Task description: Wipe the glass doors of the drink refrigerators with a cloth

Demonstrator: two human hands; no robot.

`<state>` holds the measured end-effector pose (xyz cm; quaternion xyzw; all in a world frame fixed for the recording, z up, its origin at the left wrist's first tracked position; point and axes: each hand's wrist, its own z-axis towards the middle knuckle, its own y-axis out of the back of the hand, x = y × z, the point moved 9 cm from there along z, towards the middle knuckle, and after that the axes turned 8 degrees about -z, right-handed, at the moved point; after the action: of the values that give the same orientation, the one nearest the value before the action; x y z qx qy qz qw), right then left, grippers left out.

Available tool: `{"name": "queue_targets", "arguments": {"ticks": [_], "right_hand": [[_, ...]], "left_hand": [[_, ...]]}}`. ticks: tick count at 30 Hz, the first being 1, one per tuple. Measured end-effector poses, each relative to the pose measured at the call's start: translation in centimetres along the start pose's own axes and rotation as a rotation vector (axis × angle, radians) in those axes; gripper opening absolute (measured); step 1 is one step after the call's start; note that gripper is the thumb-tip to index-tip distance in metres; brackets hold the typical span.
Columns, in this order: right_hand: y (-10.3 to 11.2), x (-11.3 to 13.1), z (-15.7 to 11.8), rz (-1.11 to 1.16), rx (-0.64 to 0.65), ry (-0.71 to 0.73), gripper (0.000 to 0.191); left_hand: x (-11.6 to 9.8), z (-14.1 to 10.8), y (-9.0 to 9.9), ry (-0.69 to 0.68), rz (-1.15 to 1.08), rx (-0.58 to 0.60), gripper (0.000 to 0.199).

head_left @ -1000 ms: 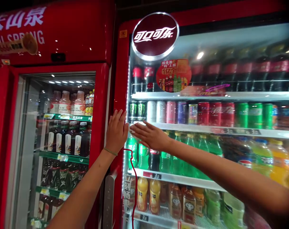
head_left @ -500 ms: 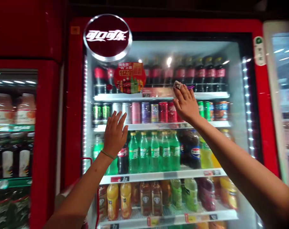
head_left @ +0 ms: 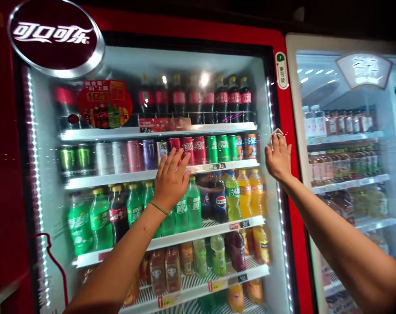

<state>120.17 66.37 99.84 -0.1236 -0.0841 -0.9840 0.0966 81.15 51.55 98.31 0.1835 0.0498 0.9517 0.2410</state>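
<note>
My left hand (head_left: 171, 179) lies flat with fingers spread against the glass door of a red Coca-Cola drinks fridge (head_left: 185, 28), over the row of cans and green soda bottles. A thread bracelet circles that wrist. My right hand (head_left: 278, 158) is at the door's right side, near the red frame, pinching a small white cloth (head_left: 275, 137) against the glass. Behind the door stand Sprite bottles (head_left: 100, 220) and a shelf of cans (head_left: 185, 150). My arms hide the lower middle shelves.
A white-framed drinks fridge (head_left: 345, 165) stands directly right of the red one, with bottled drinks on its shelves. A round illuminated Coca-Cola sign (head_left: 56, 39) is fixed at the red fridge's top left. A metal door handle (head_left: 5, 296) shows at lower left.
The view has swung right, away from the left-hand fridge. My right hand has moved down and right with the cloth, and my left hand now sits further across the glass.
</note>
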Motion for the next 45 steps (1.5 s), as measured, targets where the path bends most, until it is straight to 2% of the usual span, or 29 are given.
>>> {"name": "queue_targets", "arguments": {"ticks": [2, 4, 7, 10, 15, 19, 22, 27, 31, 33, 35, 38, 41, 45], "right_hand": [[0.0, -1.1, -0.3, 0.008, 0.002, -0.041, 0.076], [0.1, -0.4, -0.8, 0.043, 0.004, -0.082, 0.075], [0.4, 4.2, -1.6, 0.091, -0.018, -0.091, 0.074], [0.9, 12.7, -2.7, 0.107, -0.042, 0.047, 0.075], [2.1, 30.7, -5.0, 0.204, -0.099, 0.341, 0.071], [3.2, 45.1, -6.6, 0.330, -0.119, 0.547, 0.070], [3.8, 54.5, -7.6, 0.407, -0.107, 0.695, 0.069], [4.8, 66.9, -10.1, 0.461, -0.105, 0.886, 0.066], [5.6, 74.2, -13.5, 0.464, -0.104, 1.050, 0.062], [5.9, 76.5, -14.4, 0.457, -0.108, 1.115, 0.061], [6.0, 77.7, -13.9, 0.435, -0.111, 1.141, 0.059], [5.7, 77.0, -11.0, 0.386, -0.112, 1.091, 0.059], [5.1, 72.8, -7.3, 0.367, -0.134, 0.987, 0.060], [4.1, 63.0, -3.4, 0.317, -0.153, 0.859, 0.063]], "left_hand": [[-0.6, 0.1, -0.2, -0.001, 0.006, 0.018, 0.047], [-0.3, -0.1, 0.3, 0.000, 0.029, 0.036, 0.048], [1.6, -0.7, 2.2, 0.020, 0.078, 0.041, 0.048], [4.6, -1.8, 5.0, 0.050, 0.115, 0.025, 0.048], [11.0, -4.7, 10.6, 0.086, 0.176, 0.020, 0.048], [17.3, -7.9, 16.7, 0.137, 0.236, -0.008, 0.048], [21.9, -10.5, 21.6, 0.188, 0.284, -0.029, 0.049], [27.9, -14.1, 28.0, 0.248, 0.343, -0.036, 0.050], [30.1, -15.6, 30.7, 0.247, 0.344, -0.055, 0.050], [30.6, -15.8, 31.3, 0.256, 0.341, -0.061, 0.050], [30.7, -15.8, 31.3, 0.264, 0.342, -0.073, 0.051], [30.1, -15.4, 30.4, 0.254, 0.340, -0.090, 0.051], [28.7, -14.6, 28.2, 0.238, 0.315, -0.092, 0.052], [25.5, -12.9, 23.6, 0.201, 0.277, -0.086, 0.053]]}}
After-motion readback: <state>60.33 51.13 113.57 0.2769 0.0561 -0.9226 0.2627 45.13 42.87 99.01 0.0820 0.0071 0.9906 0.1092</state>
